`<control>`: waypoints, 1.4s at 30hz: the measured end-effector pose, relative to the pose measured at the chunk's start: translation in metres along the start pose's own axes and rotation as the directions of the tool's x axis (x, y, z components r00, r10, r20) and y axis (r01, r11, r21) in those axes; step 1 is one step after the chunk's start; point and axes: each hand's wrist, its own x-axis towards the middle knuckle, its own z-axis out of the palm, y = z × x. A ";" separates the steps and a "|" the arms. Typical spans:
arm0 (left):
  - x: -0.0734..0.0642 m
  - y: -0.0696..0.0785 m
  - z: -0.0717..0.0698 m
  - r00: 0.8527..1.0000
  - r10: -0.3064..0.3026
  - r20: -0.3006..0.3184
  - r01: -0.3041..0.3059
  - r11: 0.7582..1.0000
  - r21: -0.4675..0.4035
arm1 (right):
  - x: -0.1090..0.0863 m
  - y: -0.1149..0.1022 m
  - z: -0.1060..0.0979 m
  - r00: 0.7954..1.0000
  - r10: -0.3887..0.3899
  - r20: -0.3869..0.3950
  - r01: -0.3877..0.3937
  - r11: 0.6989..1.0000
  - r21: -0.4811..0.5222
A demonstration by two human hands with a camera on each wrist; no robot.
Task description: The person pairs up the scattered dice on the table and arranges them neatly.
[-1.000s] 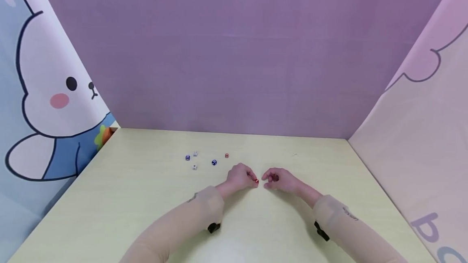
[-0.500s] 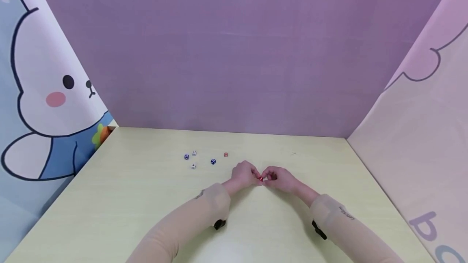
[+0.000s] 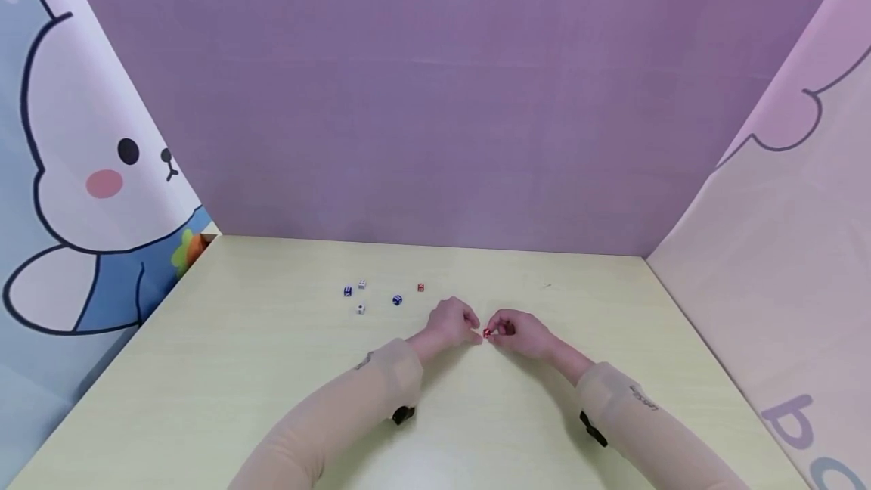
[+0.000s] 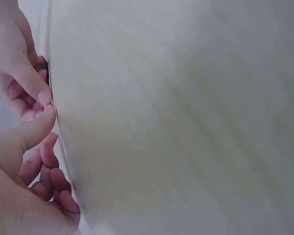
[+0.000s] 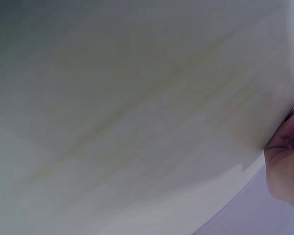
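A red die (image 3: 487, 333) is pinched between the thumb and forefinger of my right hand (image 3: 522, 334), just above or on the table; its height is hard to tell. My left hand (image 3: 452, 324) is close on its left side, with thumb and forefinger spread apart and nothing between them. In the left wrist view the tip of the left thumb (image 4: 39, 128) reaches up to the right hand's fingertips, where the die is almost wholly covered. Only part of a hand (image 5: 286, 161) shows at the edge of the right wrist view.
Left of the hands, loose dice lie on the pale wooden table (image 3: 272, 369): a red die (image 3: 420, 287), blue dice (image 3: 398, 299) (image 3: 348, 291) and white dice (image 3: 362, 284) (image 3: 361, 309). A purple panel (image 3: 435, 112) stands behind, with printed sheets at both sides.
The left hand brought the red die rightward to the right hand. Now the right hand pinches it, and the left has let go and drawn back slightly left.
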 end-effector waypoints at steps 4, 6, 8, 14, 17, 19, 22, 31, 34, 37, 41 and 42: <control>0.004 -0.011 -0.011 0.998 0.048 -0.028 -0.046 0.996 0.074 | -0.001 0.000 -0.001 1.000 0.010 0.003 -0.010 1.000 0.006; 0.008 -0.019 -0.018 0.995 0.083 -0.053 -0.077 0.992 0.096 | -0.002 0.000 -0.001 1.000 0.012 0.003 -0.012 1.000 0.005; 0.012 -0.028 -0.027 0.990 0.113 -0.080 -0.104 0.988 0.113 | -0.002 -0.001 -0.001 1.000 0.018 0.004 -0.019 1.000 0.006; 0.021 -0.053 -0.054 0.982 0.124 -0.140 -0.101 0.982 0.162 | -0.004 -0.001 -0.002 0.999 0.044 0.001 -0.044 0.999 0.007; 0.025 -0.063 -0.064 0.981 0.135 -0.139 -0.107 0.975 0.194 | -0.004 -0.002 -0.002 0.999 0.044 0.004 -0.044 0.999 -0.001; 0.028 -0.070 -0.070 0.979 0.148 -0.138 -0.117 0.969 0.216 | -0.004 -0.002 -0.001 0.999 0.043 0.008 -0.043 0.999 -0.008; 0.033 -0.077 -0.076 0.978 0.167 -0.125 -0.129 0.956 0.263 | -0.004 -0.002 0.000 0.999 0.030 0.010 -0.030 0.999 -0.017; 0.047 -0.088 -0.083 0.986 0.164 -0.033 -0.138 0.907 0.398 | -0.004 -0.005 0.000 0.999 0.029 0.017 -0.029 0.999 -0.020; 0.048 -0.089 -0.083 0.988 0.153 -0.030 -0.129 0.907 0.401 | -0.004 -0.006 0.000 0.999 0.032 0.018 -0.031 0.999 -0.023; 0.048 -0.089 -0.082 0.987 0.156 -0.029 -0.131 0.907 0.399 | -0.003 -0.008 0.000 0.999 0.031 0.018 -0.030 0.999 -0.029; 0.049 -0.087 -0.081 0.983 0.180 -0.035 -0.152 0.907 0.393 | -0.003 -0.009 -0.001 0.999 0.028 0.018 -0.027 0.999 -0.033; 0.049 -0.087 -0.080 0.981 0.188 -0.036 -0.159 0.906 0.393 | -0.002 -0.009 -0.002 0.999 0.028 0.019 -0.027 0.999 -0.036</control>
